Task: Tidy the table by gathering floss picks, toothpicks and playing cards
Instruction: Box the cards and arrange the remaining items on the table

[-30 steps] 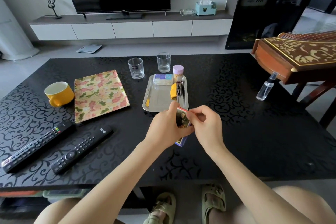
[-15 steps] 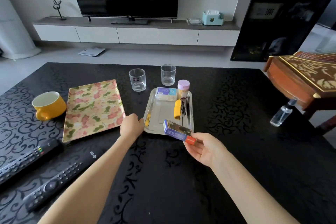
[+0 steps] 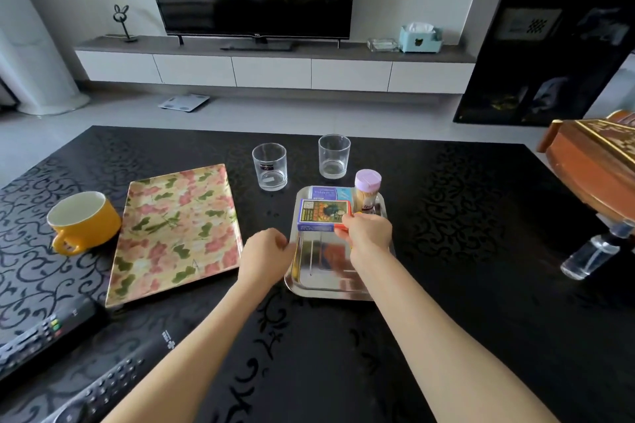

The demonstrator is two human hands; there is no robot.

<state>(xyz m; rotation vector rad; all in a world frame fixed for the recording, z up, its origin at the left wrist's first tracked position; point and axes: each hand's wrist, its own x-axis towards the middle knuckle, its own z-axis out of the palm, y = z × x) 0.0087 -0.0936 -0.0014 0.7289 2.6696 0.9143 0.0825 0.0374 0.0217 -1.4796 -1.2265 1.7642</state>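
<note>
Placing the card box on the tray. The right hand [image 3: 369,232] pinches the red end of the playing-card box [image 3: 324,215] between thumb and fingers and holds it printed face up over the far half of the steel tray [image 3: 309,285]; whether the box already rests on the tray floor or hangs just above it cannot be told from this angle. The left hand [image 3: 266,256] is curled against the tray's left rim, fingers closed on the edge, apparently steadying it. Behind the card box lie a flat blue-and-white packet [image 3: 331,192], probably the floss picks, and beside it, at the far right corner, an upright toothpick jar [image 3: 367,191] with a lilac lid. A yellow item under the right hand is mostly hidden. To do this step well, lower the box flat, long side parallel to the blue packet, and set it just in front of that packet without nudging the jar, which looks easy to tip. Keep the left hand firm on the rim so the tray does not skate on the glossy black table [image 3: 446,319], and let go only once the box lies flat
</note>
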